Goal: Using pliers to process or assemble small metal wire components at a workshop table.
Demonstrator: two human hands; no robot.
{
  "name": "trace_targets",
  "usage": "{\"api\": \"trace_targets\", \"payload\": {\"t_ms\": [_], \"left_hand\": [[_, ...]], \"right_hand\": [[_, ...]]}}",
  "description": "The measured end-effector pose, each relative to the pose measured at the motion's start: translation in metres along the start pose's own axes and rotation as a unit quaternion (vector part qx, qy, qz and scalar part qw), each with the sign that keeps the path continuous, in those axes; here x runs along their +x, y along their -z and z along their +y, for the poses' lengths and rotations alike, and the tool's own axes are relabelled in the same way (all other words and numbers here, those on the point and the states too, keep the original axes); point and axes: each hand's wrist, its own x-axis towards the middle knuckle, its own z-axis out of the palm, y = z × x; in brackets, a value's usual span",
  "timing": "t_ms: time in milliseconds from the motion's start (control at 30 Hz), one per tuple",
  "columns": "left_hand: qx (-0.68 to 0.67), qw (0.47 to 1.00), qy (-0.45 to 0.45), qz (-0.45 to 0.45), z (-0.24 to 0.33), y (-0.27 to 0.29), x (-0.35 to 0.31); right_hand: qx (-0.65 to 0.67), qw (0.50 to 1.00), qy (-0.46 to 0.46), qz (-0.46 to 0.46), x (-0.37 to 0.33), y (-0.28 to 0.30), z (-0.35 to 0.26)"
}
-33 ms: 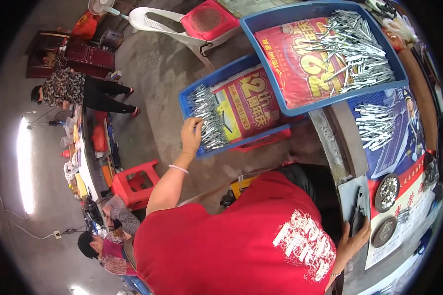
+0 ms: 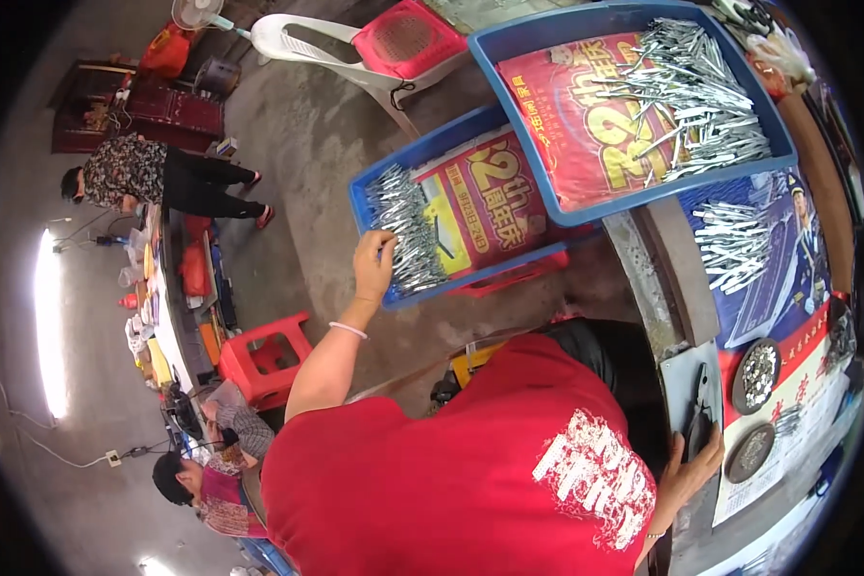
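Observation:
My left hand (image 2: pixel 372 264) reaches out to the lower blue tray (image 2: pixel 451 137), at its left end. Its fingers are curled together against a heap of thin silvery metal pieces (image 2: pixel 403 230); whether one of them is pinched there is hidden. At the bench on the right, my right hand (image 2: pixel 696 470) wraps round the dark handles of a pair of pliers (image 2: pixel 701 394). The pliers lie over a grey plate (image 2: pixel 680 370) at the bench edge.
A larger blue tray (image 2: pixel 634 202) with metal pieces overhangs the lower one. Loose pieces (image 2: pixel 730 245) and two round dishes (image 2: pixel 756 374) of small parts are on the bench. A red stool (image 2: pixel 264 360) stands left. Two people (image 2: pixel 125 173) are further left.

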Motion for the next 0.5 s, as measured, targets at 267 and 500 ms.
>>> {"api": "trace_targets", "payload": {"t_ms": [267,500], "left_hand": [[0.032,0.998,-0.031,-0.054,-0.010,0.002,-0.015],[-0.020,0.999,0.031,0.017,0.040,-0.005,0.002]], "right_hand": [[0.083,0.996,0.024,0.024,-0.006,-0.008,0.017],[0.687,0.695,-0.212,-0.006,-0.012,0.005,0.031]]}}
